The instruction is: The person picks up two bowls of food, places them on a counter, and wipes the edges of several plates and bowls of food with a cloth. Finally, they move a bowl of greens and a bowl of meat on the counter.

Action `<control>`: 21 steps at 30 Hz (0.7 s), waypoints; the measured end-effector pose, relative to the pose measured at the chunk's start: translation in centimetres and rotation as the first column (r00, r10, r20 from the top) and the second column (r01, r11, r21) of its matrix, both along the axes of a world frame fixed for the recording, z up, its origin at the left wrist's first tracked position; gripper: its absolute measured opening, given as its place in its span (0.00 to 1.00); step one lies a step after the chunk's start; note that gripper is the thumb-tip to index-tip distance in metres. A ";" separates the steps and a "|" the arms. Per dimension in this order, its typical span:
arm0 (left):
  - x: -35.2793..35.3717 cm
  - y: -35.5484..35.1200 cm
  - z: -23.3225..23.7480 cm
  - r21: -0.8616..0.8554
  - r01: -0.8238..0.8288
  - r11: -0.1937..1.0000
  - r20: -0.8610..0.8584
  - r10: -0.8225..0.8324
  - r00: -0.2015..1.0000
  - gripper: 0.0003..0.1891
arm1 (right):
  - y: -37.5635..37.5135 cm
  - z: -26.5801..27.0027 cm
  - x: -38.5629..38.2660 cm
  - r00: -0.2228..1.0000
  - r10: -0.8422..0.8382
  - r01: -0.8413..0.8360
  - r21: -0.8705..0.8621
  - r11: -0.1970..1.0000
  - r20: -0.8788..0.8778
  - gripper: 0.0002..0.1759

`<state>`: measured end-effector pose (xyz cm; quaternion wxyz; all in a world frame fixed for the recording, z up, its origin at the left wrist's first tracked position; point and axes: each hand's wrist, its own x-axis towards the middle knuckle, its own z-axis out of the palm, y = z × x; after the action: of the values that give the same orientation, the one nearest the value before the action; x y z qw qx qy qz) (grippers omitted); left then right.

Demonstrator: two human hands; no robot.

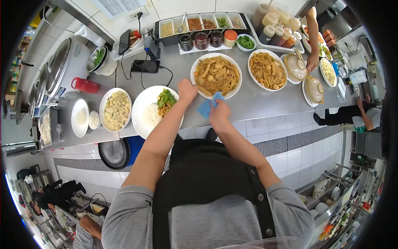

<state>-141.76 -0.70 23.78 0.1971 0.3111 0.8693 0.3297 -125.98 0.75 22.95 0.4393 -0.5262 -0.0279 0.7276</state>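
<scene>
A white bowl (239, 79) heaped with brown stir-fried noodles sits at the counter's front edge. At its left rim is my left hand (188, 91), fingers curled closed around the edge. My right hand (220, 113) pinches a crumpled blue cloth (205, 109) against the near side of this bowl. Just left of my left forearm lies a large white plate (141, 97) with rice, green peppers and meat, partly covered by the arm. To the right stands a second bowl (285, 79) of similar noodles.
Behind are sauce jars (201, 40), a condiment tray (161, 35) and squeeze bottles (275, 35). Leftward sit a fried-rice bowl (130, 108), a red tumbler (85, 85) and phone cables (143, 81). At right, another person's hand (312, 62) reaches to lidded pots (295, 68). Other people stand farther off.
</scene>
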 end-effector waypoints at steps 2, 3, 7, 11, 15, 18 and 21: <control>0.5 -0.2 0.5 -0.050 -0.008 0.999 0.024 0.009 1.000 0.10 | 0.0 -0.5 -0.7 0.999 0.014 -0.017 -0.059 0.998 -0.045 0.15; 0.4 -0.2 0.3 -0.066 -0.005 0.998 0.044 0.008 0.999 0.10 | -0.1 -0.8 -1.3 0.999 0.009 -0.014 -0.089 0.996 -0.048 0.15; -0.5 -0.5 1.5 -0.103 0.046 0.994 0.140 -0.031 0.990 0.12 | 0.6 -2.7 2.6 0.569 0.441 -0.758 0.235 0.609 0.694 0.15; 0.0 -1.2 0.8 -0.076 0.043 0.996 0.187 -0.028 0.982 0.14 | 5.6 0.2 8.4 0.941 0.063 -0.012 0.153 0.988 -0.332 0.12; -0.9 -2.4 1.6 0.000 0.217 0.976 0.253 -0.210 0.944 0.17 | 6.2 4.3 12.0 0.960 0.151 -0.235 0.392 0.889 0.235 0.08; -1.8 -5.4 7.6 0.041 0.208 0.977 0.395 -0.208 0.895 0.21 | 3.3 1.9 12.7 0.409 0.191 -0.858 0.305 0.412 0.892 0.09; -4.1 -9.2 11.3 0.253 0.178 0.951 0.417 -0.273 0.867 0.24 | -2.9 2.6 9.0 -0.034 -0.248 -0.986 0.008 0.165 0.968 0.15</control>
<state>-145.91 -9.90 35.10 0.3956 0.3455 0.7192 0.4549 -117.01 -2.14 25.60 0.1729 -0.4487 -0.8575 0.1831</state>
